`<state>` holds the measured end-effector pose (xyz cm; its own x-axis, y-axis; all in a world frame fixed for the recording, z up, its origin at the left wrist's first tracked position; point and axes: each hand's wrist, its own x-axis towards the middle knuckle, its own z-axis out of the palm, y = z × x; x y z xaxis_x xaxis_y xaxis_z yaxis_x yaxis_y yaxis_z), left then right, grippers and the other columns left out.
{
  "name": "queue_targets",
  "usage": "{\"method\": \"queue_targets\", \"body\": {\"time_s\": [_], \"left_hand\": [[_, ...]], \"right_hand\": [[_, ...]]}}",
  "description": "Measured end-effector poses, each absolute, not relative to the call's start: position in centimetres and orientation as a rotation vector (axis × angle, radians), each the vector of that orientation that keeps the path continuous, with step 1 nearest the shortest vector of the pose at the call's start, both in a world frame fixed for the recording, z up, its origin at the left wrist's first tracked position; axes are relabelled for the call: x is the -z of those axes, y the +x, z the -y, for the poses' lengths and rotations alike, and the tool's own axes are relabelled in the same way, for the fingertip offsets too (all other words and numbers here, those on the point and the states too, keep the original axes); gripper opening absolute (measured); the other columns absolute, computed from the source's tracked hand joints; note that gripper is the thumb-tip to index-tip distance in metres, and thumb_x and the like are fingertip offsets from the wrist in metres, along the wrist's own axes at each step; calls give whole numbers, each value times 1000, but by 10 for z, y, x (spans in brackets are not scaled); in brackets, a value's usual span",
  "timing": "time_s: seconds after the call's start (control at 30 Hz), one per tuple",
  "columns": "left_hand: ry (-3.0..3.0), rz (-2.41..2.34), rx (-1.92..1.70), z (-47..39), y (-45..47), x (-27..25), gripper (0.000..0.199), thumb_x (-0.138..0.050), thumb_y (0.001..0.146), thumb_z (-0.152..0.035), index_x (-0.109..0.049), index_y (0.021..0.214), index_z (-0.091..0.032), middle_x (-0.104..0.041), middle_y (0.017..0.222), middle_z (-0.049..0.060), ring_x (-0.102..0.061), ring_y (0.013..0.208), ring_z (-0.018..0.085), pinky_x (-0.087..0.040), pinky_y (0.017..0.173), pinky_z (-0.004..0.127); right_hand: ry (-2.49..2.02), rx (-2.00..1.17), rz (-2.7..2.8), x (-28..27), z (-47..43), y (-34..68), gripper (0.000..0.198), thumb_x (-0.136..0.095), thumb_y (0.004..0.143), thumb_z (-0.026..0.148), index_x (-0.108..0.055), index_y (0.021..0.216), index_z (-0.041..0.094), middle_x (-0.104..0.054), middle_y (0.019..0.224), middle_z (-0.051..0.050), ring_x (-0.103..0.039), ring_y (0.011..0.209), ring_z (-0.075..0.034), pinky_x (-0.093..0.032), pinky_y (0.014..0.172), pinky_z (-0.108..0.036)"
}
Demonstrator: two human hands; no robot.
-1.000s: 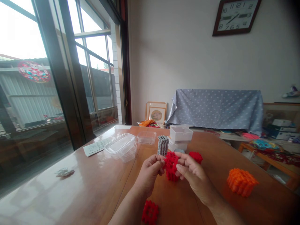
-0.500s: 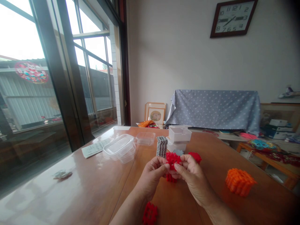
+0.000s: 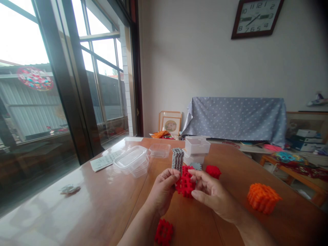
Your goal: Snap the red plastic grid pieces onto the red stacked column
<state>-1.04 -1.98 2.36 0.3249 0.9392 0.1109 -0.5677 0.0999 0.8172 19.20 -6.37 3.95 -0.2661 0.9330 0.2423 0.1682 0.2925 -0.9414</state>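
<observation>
My left hand pinches the left edge of a red interlocking plastic block with square gaps and notched edges. My right hand is at the block's right side, thumb and fingers apart; the index fingertip is close to its upper edge, and I cannot tell whether it touches. A loose red notched piece lies on the table below my left wrist. Just behind the block stands a tall grey stack of similar pieces. A red cluster and a flat grey piece lie beyond my right hand.
An orange block stack sits on the wooden table at right. Clear plastic containers, white boxes and a paper booklet are farther back. A small crumpled packet lies at left, near the window.
My right fingers have come off the red piece and spread apart. The red block now shows larger and turned, held by my left hand. The view has shifted slightly.
</observation>
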Motion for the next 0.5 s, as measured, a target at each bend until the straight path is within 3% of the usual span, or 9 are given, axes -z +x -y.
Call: {"method": "queue_targets", "body": {"time_s": [0.27, 0.4, 0.5], "left_hand": [[896, -500, -1193, 19, -10, -25, 22, -79, 81, -27, -63, 93, -18, -63, 76, 0, -55, 64, 11, -38, 63, 24], [961, -536, -1251, 17, -9, -24, 24, -76, 87, -38, -65, 93, -17, -64, 77, 0, -53, 64, 9, -39, 65, 24], [1023, -645, -1361, 16, -9, -22, 30, -70, 92, -46, -68, 101, -17, -72, 90, 5, -59, 74, 12, -41, 70, 25]], "right_hand": [[-1040, -1019, 1700, -36, 62, 189, 52, -74, 88, 41, -60, 136, 26, -68, 110, -5, -63, 98, -23, -53, 89, -39], [-1007, -996, 1635, -35, 56, 193, 52, -75, 87, 45, -62, 134, 27, -67, 115, -6, -62, 103, -25, -52, 95, -41], [-1075, -855, 1483, -32, 47, 200, 54, -76, 83, 50, -65, 130, 26, -66, 118, -7, -60, 108, -26, -49, 100, -43]]}}
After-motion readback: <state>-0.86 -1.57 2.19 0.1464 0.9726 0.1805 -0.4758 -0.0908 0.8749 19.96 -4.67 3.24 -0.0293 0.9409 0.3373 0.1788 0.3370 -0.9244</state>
